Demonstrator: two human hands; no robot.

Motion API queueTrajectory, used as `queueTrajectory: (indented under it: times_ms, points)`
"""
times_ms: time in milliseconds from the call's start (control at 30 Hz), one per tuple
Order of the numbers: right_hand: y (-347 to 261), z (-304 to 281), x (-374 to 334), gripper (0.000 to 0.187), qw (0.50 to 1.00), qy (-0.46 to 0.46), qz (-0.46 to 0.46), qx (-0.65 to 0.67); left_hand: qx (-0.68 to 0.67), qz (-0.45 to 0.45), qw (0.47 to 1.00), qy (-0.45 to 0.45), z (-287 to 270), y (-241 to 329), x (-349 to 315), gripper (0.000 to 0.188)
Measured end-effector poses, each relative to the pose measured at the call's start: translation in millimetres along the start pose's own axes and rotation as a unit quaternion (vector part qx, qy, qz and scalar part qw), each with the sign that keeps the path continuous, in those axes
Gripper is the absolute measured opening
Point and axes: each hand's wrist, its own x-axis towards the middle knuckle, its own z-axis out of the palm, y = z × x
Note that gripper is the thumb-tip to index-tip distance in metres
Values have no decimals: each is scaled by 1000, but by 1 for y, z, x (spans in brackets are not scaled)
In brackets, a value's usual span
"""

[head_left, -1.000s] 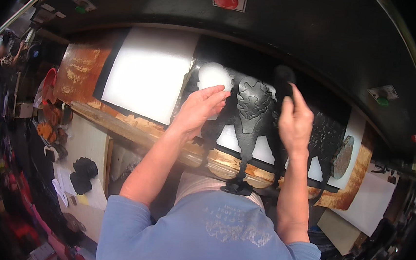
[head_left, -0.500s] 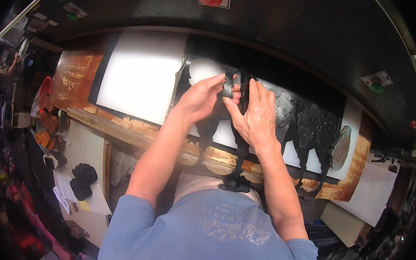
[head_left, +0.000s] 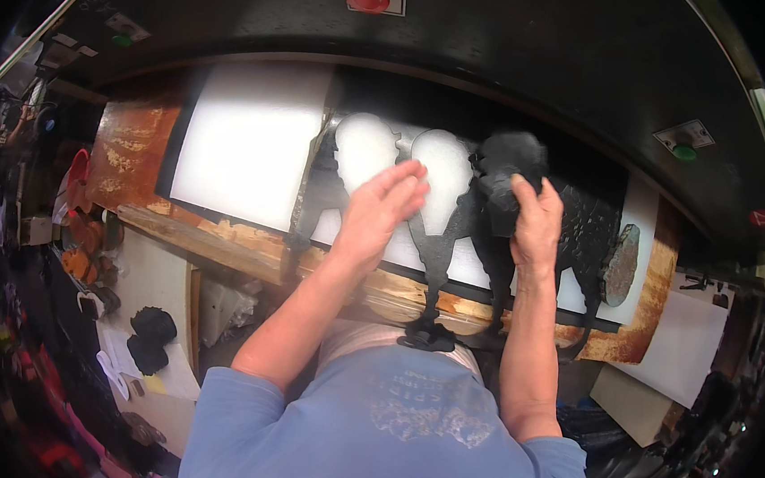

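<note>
A black sheet (head_left: 437, 248) with two rounded cut-out holes lies over a white board, its lower strips draping over the bench's near edge. Above the sheet, my left hand (head_left: 377, 213) has its fingers stretched out and holds nothing. My right hand (head_left: 537, 220), farther right, grips a black rounded piece (head_left: 510, 164), blurred by motion, with the thumb on top. That piece hides part of the sheet beneath it. More black material (head_left: 592, 224) with curved cut lines lies to the right of this hand.
A white board (head_left: 246, 143) lies at the left. A wooden beam (head_left: 202, 243) runs along the near edge. The dark machine panel (head_left: 524, 43) with red and green buttons spans the far side. A flat grey-brown slab (head_left: 619, 265) rests at the right. Black round pieces (head_left: 152, 338) sit lower left.
The black piece came away from the sheet and moved right in my right hand, baring a second white hole. My left hand stayed near the middle, slightly lower.
</note>
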Motion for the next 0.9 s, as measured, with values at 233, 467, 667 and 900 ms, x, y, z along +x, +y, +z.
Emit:
queueTrajectory:
  times_ms: [233,467,667,900]
  points:
    - [-37,-32,-13,31,930,113,-125,-326,-21,-112,992,-57,22,4,8,68]
    - [-2,-8,-21,49,767,30,-256,-588,148,-112,979,-81,39,5,32,61]
    - [1,-7,-22,56,763,19,-250,-596,77,-71,993,-59,43,-3,31,54]
    - [2,-5,-23,58,772,24,-245,-585,-45,-117,989,-81,39,-17,45,50]
